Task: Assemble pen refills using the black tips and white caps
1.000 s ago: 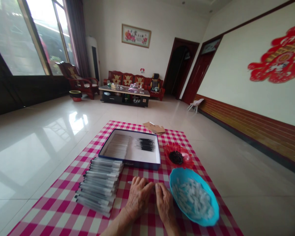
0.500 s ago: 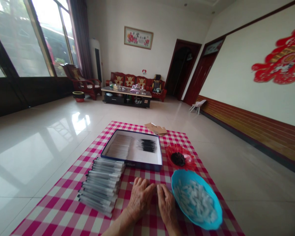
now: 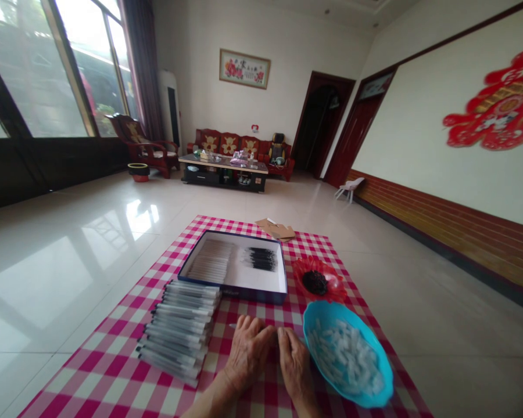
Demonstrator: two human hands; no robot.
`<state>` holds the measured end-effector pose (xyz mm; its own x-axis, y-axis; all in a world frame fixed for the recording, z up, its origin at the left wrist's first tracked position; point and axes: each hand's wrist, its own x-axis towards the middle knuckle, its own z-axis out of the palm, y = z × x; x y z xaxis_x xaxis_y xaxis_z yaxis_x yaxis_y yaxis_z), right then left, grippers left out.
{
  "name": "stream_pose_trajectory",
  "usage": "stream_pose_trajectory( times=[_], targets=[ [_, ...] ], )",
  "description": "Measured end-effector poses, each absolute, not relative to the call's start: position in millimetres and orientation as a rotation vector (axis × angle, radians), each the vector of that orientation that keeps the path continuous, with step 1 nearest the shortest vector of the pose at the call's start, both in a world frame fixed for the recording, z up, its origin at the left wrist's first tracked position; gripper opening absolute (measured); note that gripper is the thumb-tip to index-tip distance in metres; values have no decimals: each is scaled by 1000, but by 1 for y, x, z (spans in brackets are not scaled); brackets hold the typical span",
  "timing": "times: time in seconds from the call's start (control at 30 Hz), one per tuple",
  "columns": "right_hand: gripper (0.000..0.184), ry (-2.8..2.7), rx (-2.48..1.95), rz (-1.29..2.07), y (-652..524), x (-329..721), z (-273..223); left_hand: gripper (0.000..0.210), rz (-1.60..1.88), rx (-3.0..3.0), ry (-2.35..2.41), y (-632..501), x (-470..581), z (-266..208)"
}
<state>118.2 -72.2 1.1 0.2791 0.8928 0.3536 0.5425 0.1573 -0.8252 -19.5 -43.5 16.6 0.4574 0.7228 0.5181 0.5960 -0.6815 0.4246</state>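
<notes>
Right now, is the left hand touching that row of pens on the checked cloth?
Apart. The head view shows it: a strip of checked cloth lies between the left hand and the row of pens.

Remotely I view smooth translucent plastic pens [image 3: 174,331], a turquoise plastic bowl [image 3: 331,309], a glossy red plastic dish [image 3: 336,285], matt brown cardboard [image 3: 283,232], checked cloth [image 3: 113,354], polished floor tiles [image 3: 401,284]

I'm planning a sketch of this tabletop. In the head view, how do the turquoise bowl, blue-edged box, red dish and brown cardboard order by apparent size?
Largest: turquoise bowl and blue-edged box, too close to rank; the bowl sits nearer the camera.
Next: red dish.
Smallest: brown cardboard.
</notes>
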Motion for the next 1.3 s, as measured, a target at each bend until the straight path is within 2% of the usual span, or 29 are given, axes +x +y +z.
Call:
stream_pose_trajectory(
  times=[0.13,0.33,0.53,0.73,0.83,0.93,1.03,1.2,1.3],
  targets=[
    [40,-1380,-1497,405,-73,118,2,27,1053,2511,1154,-43,-20,18],
    [29,-1435,-1454,449,-77,117,9,26,1049,2523,1165,-45,-19,20],
    [37,-1441,-1495,449,-76,116,7,24,1058,2542,1142,-45,-19,23],
    [45,-1349,-1550,386,-73,116,2,21,1365,2497,1037,-51,-18,18],
    [50,-1246,-1605,397,-72,115,0,20,1383,2425,922,-56,-15,9],
    [50,-1134,-1573,506,-73,112,0,28,1385,2152,963,-55,-13,1],
    [48,-1036,-1489,656,-78,105,4,23,1393,1682,1073,-47,-15,-1],
    [45,-1141,-1418,800,-84,89,8,50,1338,1029,964,-32,-18,1],
    [47,-1330,-1438,773,-86,82,9,44,1247,760,782,-28,-18,2]
  ],
)
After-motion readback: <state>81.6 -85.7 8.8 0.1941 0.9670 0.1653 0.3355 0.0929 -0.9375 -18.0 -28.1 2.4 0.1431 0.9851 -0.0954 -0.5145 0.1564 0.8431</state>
